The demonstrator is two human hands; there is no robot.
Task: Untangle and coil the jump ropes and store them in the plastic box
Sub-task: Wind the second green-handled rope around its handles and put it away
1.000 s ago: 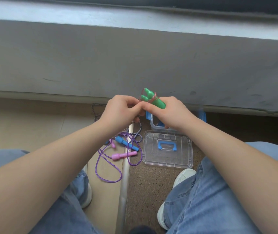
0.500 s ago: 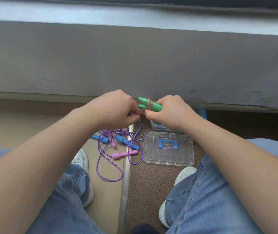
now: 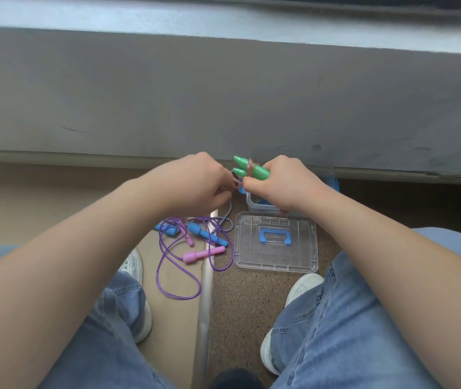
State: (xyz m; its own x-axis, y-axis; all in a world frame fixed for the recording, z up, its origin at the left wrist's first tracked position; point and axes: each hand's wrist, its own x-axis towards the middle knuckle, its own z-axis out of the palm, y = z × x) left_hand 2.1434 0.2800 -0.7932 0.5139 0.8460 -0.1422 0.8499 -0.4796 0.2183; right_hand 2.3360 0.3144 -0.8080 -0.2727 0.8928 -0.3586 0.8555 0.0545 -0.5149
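green handles (image 3: 256,170), tips up-left (right hand (image 3: 282,184) gripping)

Bare forearms, blue denim jeans (image 3: 358,332), white sneakers (image 3: 302,287) with pale soles.

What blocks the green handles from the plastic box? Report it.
Nothing visible: the right hand holds the green handles just over the open plastic box; its lid lies off on the floor.
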